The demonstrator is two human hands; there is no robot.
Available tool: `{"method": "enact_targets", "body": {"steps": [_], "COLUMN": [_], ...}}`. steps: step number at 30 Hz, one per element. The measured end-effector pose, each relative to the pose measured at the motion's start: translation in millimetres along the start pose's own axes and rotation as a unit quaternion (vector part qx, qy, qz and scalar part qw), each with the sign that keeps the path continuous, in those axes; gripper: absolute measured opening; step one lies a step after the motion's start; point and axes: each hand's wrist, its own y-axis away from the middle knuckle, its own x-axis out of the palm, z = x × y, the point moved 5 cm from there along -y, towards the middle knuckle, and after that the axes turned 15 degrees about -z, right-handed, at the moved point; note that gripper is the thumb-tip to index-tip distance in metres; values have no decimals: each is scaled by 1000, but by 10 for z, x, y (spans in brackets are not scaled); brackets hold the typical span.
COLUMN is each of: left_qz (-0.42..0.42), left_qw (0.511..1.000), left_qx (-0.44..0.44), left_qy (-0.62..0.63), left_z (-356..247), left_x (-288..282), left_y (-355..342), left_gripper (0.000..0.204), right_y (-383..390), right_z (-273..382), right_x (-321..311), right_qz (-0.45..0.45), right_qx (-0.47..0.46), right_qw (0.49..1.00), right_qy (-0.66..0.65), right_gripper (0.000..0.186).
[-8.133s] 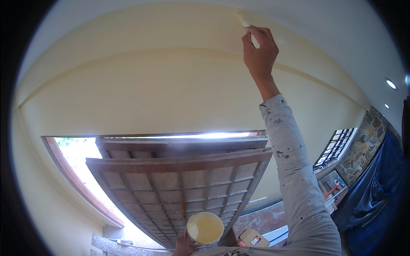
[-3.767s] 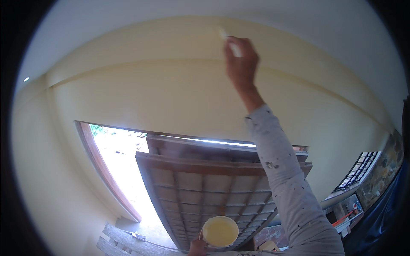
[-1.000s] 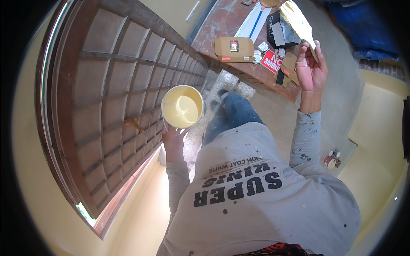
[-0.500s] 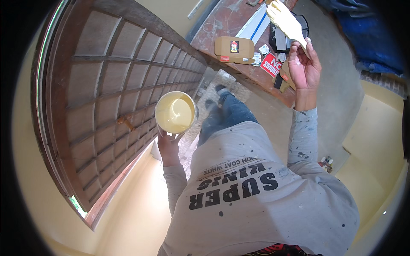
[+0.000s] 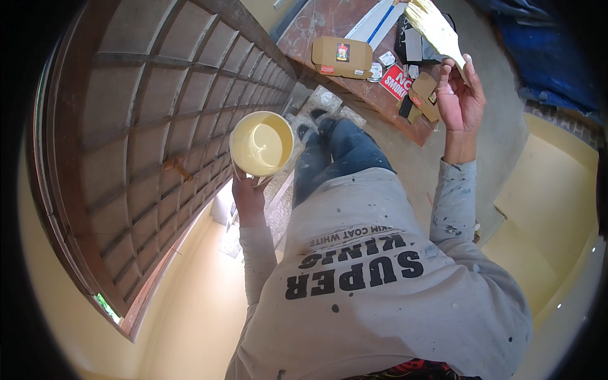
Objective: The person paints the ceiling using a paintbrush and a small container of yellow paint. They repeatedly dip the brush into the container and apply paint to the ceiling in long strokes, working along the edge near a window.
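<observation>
My left hand grips a white bucket of pale cream paint, held out beside my legs. Up at the right, my right hand has its fingertips and thumb on the handle of a wide paintbrush, palm turned up. The bristles are coated in cream and point up to the left, appearing over the cluttered tabletop beyond. My paint-spattered sleeves and shirt fill the lower middle.
A gridded wooden door stands at the left beside a cream wall. A dusty reddish table holds cardboard, a red sign and a dark box. Blue sheeting hangs at top right. My feet stand on pale planking.
Since 3.8 seconds ago my view has swung from the upper wall down to my body. My right hand has come away from the wall, still holding the brush. Lately both hands have shifted only slightly.
</observation>
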Motion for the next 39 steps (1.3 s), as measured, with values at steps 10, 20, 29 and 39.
{"method": "enact_targets", "body": {"steps": [10,20,29,39], "left_qz": [-7,-10,-31,-11], "left_qw": [999,1000,999,1000], "left_qx": [-36,-15,3,-1], "left_qy": [9,17,37,17], "left_z": [-95,-35,291,470], "left_x": [-28,-20,63,509], "left_y": [50,100,87,71], "left_gripper": [69,74,84,75], "right_y": [95,134,48,-544], "right_z": [-59,-54,-20,112], "right_x": [100,190,-2,-189], "right_qz": [-13,1,49,65], "right_qx": [-16,-24,11,47], "right_qw": [999,998,998,997], "right_qy": [34,51,34,9], "right_gripper": [31,28,25,24]}}
